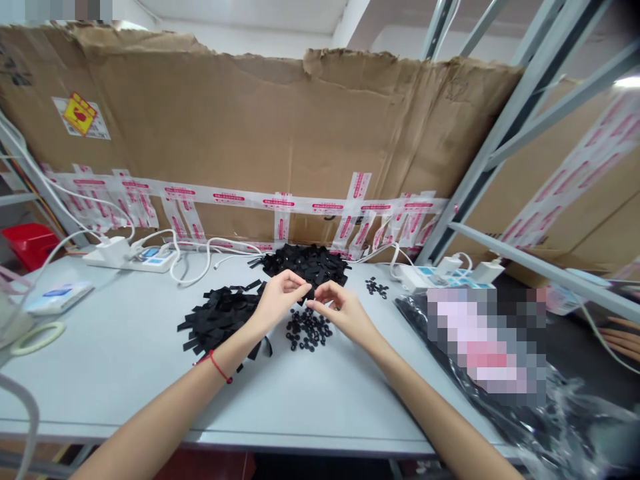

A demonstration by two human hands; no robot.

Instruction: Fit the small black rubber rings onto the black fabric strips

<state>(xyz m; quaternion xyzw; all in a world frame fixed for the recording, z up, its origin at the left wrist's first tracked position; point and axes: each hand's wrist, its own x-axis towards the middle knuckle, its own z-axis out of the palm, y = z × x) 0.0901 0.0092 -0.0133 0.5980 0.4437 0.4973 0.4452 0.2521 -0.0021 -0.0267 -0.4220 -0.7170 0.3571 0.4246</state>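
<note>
My left hand (pixel 283 298) is closed in a pinch on a small black strip (pixel 306 294). Facing it, my right hand (pixel 345 310) has its thumb and fingers curled in at the strip's edge; whatever lies between those fingertips is too small to make out. Just below both hands is a pile of small black ring-like parts (pixel 309 331). A heap of black strips (pixel 220 320) lies left of my left hand, partly hidden by that wrist. Behind the hands rises another heap of black strips (pixel 305 261).
A few loose black parts (pixel 377 288) lie to the right. Power strips stand at the left (pixel 130 259) and right (pixel 443 275). A black plastic bag (pixel 430 327) covers the table's right side. Cardboard (pixel 240 127) walls off the back. A white packet (pixel 60 298) and a pale ring (pixel 37 339) sit far left.
</note>
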